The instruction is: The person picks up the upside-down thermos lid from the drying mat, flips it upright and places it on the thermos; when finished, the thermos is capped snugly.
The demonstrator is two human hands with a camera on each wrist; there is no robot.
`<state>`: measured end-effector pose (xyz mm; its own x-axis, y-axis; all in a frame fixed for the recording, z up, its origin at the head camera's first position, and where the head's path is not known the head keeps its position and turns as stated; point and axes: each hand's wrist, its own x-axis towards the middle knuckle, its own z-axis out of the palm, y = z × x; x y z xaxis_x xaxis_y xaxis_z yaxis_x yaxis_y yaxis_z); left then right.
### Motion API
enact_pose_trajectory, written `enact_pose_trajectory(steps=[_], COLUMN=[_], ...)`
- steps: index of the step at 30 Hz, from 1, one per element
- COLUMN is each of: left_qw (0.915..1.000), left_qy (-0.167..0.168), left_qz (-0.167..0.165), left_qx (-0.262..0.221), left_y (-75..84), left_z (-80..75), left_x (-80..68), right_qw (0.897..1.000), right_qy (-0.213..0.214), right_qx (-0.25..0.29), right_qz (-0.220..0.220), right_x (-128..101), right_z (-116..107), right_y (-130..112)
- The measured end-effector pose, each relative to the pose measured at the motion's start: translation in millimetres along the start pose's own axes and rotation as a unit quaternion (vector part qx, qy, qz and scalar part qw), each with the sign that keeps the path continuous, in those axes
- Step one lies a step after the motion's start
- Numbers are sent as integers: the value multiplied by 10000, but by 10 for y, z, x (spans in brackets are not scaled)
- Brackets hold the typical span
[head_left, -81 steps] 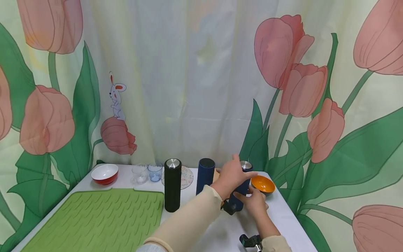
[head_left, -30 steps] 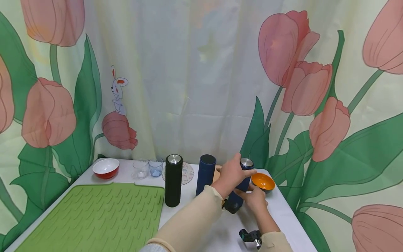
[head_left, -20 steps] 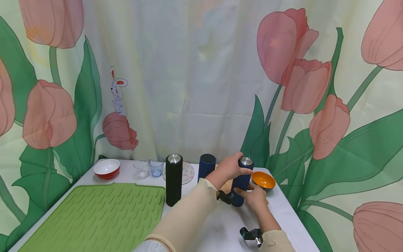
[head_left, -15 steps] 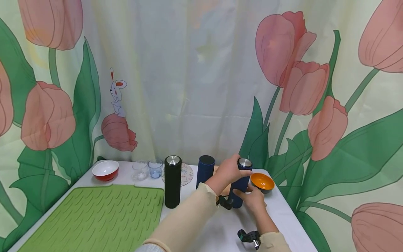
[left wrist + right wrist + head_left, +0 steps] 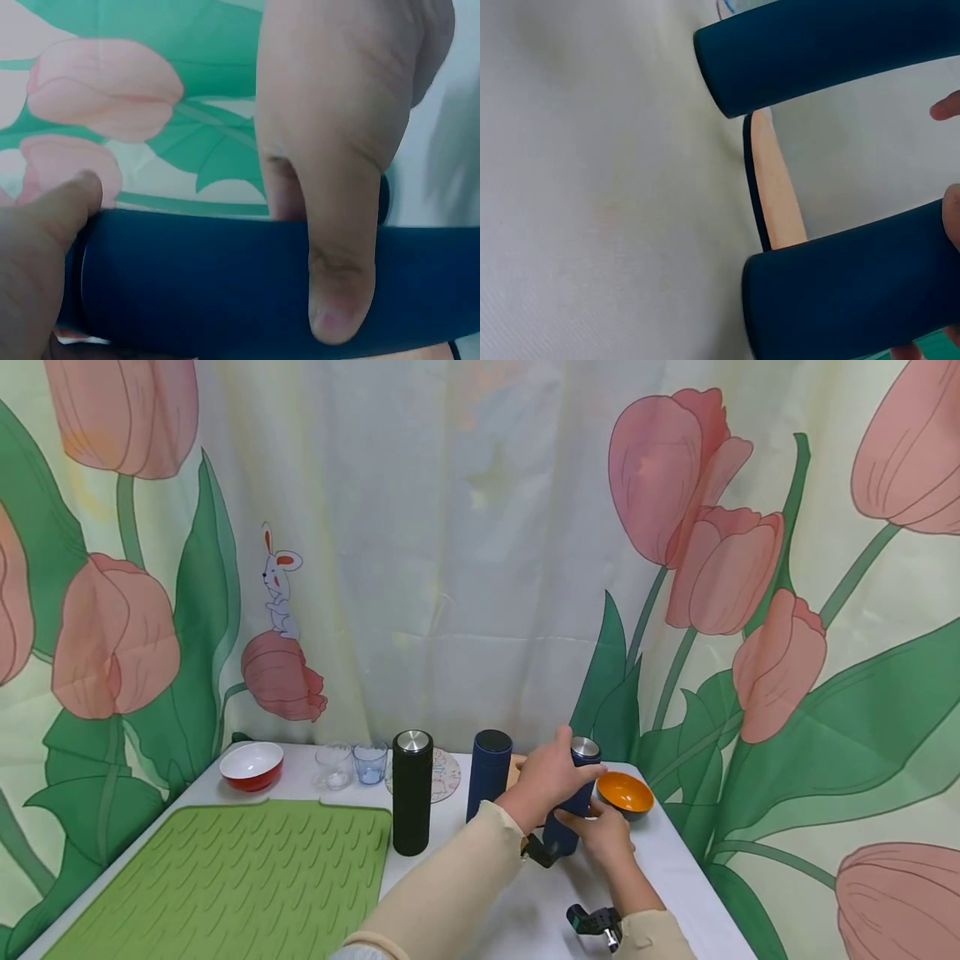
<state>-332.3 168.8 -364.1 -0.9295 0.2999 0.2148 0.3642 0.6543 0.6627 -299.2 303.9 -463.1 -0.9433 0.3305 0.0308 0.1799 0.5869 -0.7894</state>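
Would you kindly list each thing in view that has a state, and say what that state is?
Held blue flask: capped, tilted, gripped by both hands.
Left hand: grips its upper part.
Right hand: holds its lower part.
Second blue flask: upright, untouched.
Black flask: upright, capped.
Orange bowl: upright, empty.
Red bowl: upright, empty.

Dark blue cylindrical flask with steel lid [image 5: 572,802]: middle hidden behind the left hand [image 5: 551,774], base behind the right hand [image 5: 603,835]; flat tan wooden coaster [image 5: 774,187] largely covered by both blue flasks; clear small glass [image 5: 332,767] contents too small to tell.
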Motion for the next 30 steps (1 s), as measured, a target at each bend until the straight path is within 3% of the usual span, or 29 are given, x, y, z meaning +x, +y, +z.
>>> enact_pose_trajectory(steps=[12, 19, 22, 26, 28, 30], left_qw=[9976, 9976, 9981, 9951, 9948, 9958], left_qy=[-572, -595, -506, -452, -538, -739], left_qz=[387, 363, 188, -324, -473, -404], left_qx=[73, 48, -306, -817, -725, -360], left_y=[-112, -187, -200, -245, -291, -365], left_z=[-127, -211, -194, -131, -117, -130], left_x=[53, 73, 62, -116, -289, -494], right_qw=[10000, 9997, 9997, 9996, 9994, 9991], right_qy=[22, -121, -140, -239, -284, -318], right_qx=[87, 192, 185, 180, 194, 192], right_qz=[-19, -19, -57, 11, 107, 203], right_x=[-9, -12, 10, 25, 20, 16], right_z=[15, 77, 94, 103, 101, 108], right_y=[10, -59, -75, -64, -55, -37])
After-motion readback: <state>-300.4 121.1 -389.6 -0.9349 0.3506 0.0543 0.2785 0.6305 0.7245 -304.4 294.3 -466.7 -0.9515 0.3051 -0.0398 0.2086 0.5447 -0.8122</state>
